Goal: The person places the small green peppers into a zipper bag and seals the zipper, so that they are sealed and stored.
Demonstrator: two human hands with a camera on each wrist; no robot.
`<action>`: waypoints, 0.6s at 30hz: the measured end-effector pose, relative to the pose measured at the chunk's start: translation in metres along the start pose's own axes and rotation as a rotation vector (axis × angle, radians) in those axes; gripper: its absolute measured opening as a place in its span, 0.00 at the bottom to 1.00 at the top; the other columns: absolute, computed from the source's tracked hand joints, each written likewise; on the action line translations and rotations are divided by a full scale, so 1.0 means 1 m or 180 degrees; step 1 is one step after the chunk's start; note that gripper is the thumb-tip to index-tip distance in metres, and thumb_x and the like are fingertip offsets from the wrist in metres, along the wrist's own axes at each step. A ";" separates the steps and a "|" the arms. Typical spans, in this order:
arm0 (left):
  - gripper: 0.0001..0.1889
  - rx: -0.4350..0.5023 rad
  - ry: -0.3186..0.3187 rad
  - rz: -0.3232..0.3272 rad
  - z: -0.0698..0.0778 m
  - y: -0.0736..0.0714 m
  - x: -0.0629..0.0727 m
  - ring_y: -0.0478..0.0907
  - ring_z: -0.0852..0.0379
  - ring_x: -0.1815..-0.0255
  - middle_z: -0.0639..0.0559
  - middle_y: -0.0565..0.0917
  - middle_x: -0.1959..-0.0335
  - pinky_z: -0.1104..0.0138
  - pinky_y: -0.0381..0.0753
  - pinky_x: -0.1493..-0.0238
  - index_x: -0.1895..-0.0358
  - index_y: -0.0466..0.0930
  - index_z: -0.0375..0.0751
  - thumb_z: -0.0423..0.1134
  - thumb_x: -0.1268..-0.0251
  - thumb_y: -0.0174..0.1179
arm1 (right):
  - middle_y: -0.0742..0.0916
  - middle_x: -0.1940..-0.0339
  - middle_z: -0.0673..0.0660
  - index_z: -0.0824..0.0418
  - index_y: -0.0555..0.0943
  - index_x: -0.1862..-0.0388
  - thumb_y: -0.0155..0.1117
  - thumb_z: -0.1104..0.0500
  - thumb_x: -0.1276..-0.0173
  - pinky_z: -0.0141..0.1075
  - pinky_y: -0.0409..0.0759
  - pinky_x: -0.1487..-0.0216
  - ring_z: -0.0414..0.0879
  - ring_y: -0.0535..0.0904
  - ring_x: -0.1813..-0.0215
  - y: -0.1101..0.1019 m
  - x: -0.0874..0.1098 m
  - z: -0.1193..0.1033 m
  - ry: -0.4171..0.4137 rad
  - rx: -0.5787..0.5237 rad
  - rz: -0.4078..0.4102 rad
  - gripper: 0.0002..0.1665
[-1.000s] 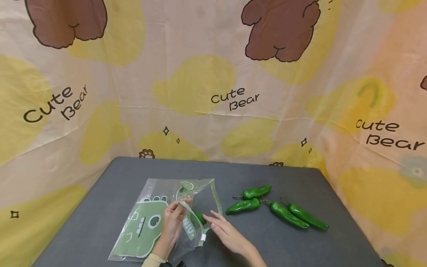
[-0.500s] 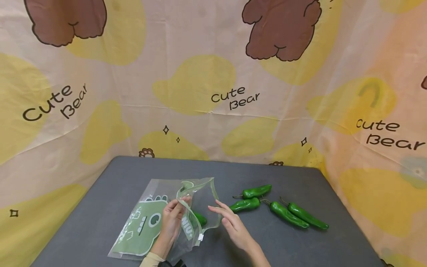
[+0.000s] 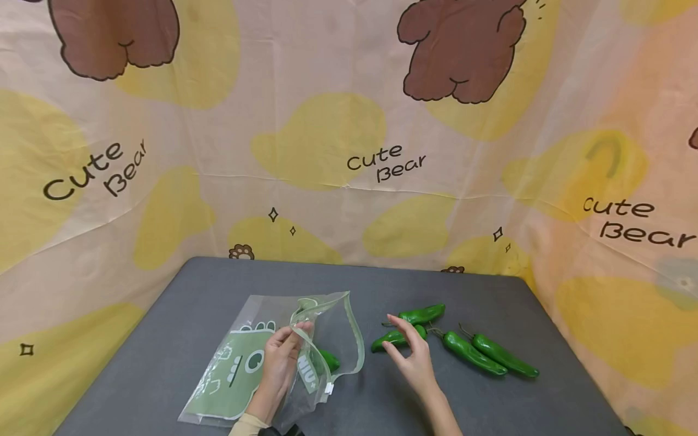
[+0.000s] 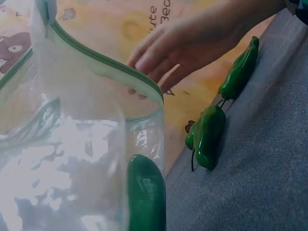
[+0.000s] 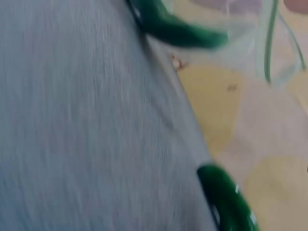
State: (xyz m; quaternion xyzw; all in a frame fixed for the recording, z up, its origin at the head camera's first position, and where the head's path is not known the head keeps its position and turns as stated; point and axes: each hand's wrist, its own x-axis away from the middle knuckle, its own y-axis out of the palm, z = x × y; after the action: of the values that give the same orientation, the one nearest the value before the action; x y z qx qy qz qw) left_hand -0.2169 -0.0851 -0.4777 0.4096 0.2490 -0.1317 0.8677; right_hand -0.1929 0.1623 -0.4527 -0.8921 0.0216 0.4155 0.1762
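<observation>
My left hand (image 3: 279, 366) pinches the near rim of a clear zip bag (image 3: 218, 390) with a green cartoon print, and its mouth gapes to the right. One green pepper (image 3: 329, 361) lies inside the bag, near the mouth; the left wrist view shows it through the plastic as well. To the right of the bag, my right hand (image 3: 417, 360) is over a green pepper (image 3: 382, 343), thumb and forefinger spread apart. Contact with that pepper cannot be made out. In the right wrist view, peppers (image 5: 226, 199) appear blurred and the hand is out of sight.
Just behind that pepper lies another green pepper (image 3: 428, 313). Farther right, two more peppers (image 3: 473, 356) lie side by side with stems to the upper left. The grey table (image 3: 218, 284) ends at a printed cloth backdrop (image 3: 322, 145).
My right hand has moved from the bag's mouth rightward to the nearest loose pepper, its thumb and forefinger spreading. The left hand keeps its pinch on the bag.
</observation>
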 end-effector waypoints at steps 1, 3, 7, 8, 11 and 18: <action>0.18 -0.0008 -0.0013 0.0014 0.000 0.000 0.000 0.78 0.52 0.55 0.43 0.82 0.60 0.68 0.73 0.50 0.61 0.81 0.35 0.18 0.36 0.39 | 0.78 0.54 0.69 0.78 0.70 0.51 0.64 0.80 0.52 0.32 0.70 0.47 0.61 0.73 0.51 -0.003 0.000 0.000 0.0052 0.0128 0.0059 0.27; 0.19 -0.0011 -0.0041 0.0042 -0.001 0.000 0.001 0.78 0.53 0.55 0.44 0.82 0.61 0.68 0.73 0.50 0.61 0.81 0.35 0.18 0.35 0.39 | 0.79 0.55 0.69 0.78 0.71 0.51 0.65 0.78 0.53 0.34 0.72 0.50 0.62 0.73 0.53 -0.009 0.000 0.003 0.0162 0.0380 0.0162 0.27; 0.19 0.0017 -0.0062 0.0068 0.000 -0.001 0.000 0.78 0.52 0.55 0.43 0.82 0.61 0.68 0.73 0.50 0.61 0.81 0.35 0.19 0.35 0.38 | 0.79 0.56 0.70 0.75 0.74 0.52 0.68 0.76 0.55 0.35 0.74 0.52 0.61 0.74 0.54 -0.017 0.003 0.012 0.0433 0.0505 0.0290 0.27; 0.18 0.0030 -0.0061 0.0069 0.000 -0.001 0.000 0.78 0.52 0.55 0.43 0.82 0.61 0.68 0.73 0.50 0.61 0.81 0.35 0.19 0.35 0.39 | 0.79 0.56 0.69 0.75 0.74 0.52 0.69 0.76 0.56 0.34 0.74 0.51 0.61 0.74 0.53 -0.018 0.004 0.015 0.0482 0.0463 0.0314 0.28; 0.17 0.0052 -0.0054 0.0056 0.000 -0.002 0.001 0.78 0.52 0.55 0.43 0.82 0.61 0.68 0.73 0.50 0.61 0.81 0.35 0.20 0.35 0.40 | 0.79 0.54 0.68 0.73 0.75 0.51 0.70 0.76 0.58 0.31 0.72 0.49 0.60 0.73 0.51 -0.021 0.010 0.028 0.0577 0.0275 0.0393 0.30; 0.17 0.0047 -0.0043 0.0054 0.001 -0.002 0.001 0.78 0.52 0.56 0.43 0.82 0.62 0.68 0.73 0.50 0.62 0.81 0.35 0.20 0.35 0.41 | 0.78 0.49 0.65 0.70 0.75 0.48 0.73 0.70 0.58 0.31 0.70 0.47 0.56 0.72 0.46 -0.024 0.023 0.059 0.0747 0.0513 0.0306 0.34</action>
State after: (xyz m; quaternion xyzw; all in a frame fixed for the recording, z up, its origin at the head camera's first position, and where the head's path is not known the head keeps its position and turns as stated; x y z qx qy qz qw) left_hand -0.2169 -0.0868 -0.4791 0.4172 0.2387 -0.1289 0.8674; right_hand -0.2167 0.2075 -0.4982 -0.9155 0.1179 0.3132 0.2234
